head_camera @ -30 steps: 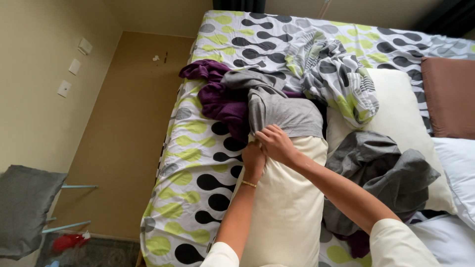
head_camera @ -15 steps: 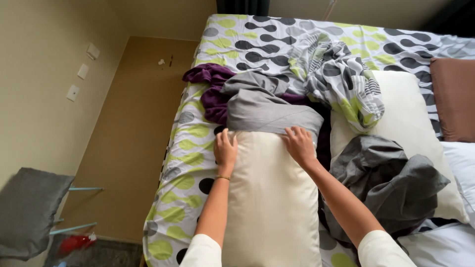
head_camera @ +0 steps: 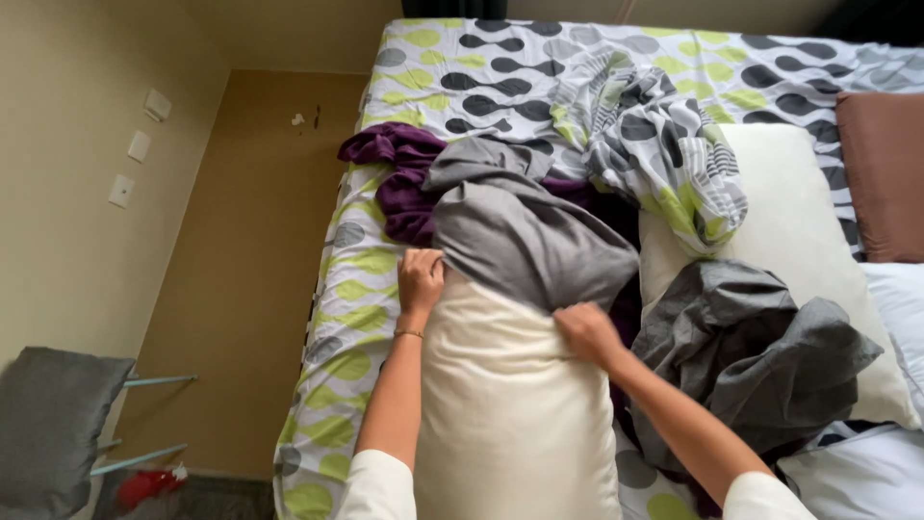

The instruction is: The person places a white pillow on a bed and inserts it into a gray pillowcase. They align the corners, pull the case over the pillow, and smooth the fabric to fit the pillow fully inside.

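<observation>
Cream pillow (head_camera: 510,424) lying lengthwise on the bed (head_camera: 356,318), far end capped by a grey case (head_camera: 525,236) drawn only a short way down. Left hand (head_camera: 421,279) closed on the case's hem at the pillow's left corner; right hand (head_camera: 587,332) closed on the hem at the right side, knuckles up, fingertips tucked under cloth and not visible. Pillow judged light, soft and bulky, yielding wherever pressed and offering no firm edge; case judged thin, limp and likely to bunch or slide unless held taut. Best hold judged to be the hem itself, one pinch at each side near the corners, as shown. Around it: purple cloth (head_camera: 399,178) heaped beyond the case, patterned sheet (head_camera: 664,154) crumpled toward the right, second grey cloth (head_camera: 756,351) rumpled over a white pillow (head_camera: 799,221), brown cushion (head_camera: 884,173) at the right margin, grey chair (head_camera: 53,424) on the floor at lower left with a red item (head_camera: 144,486) of uncertain kind beneath. Near end of the cream pillow cut off by the lower margin; the case's closed end and inner depth hidden by its own folds; the right edge of the bed out of frame.
</observation>
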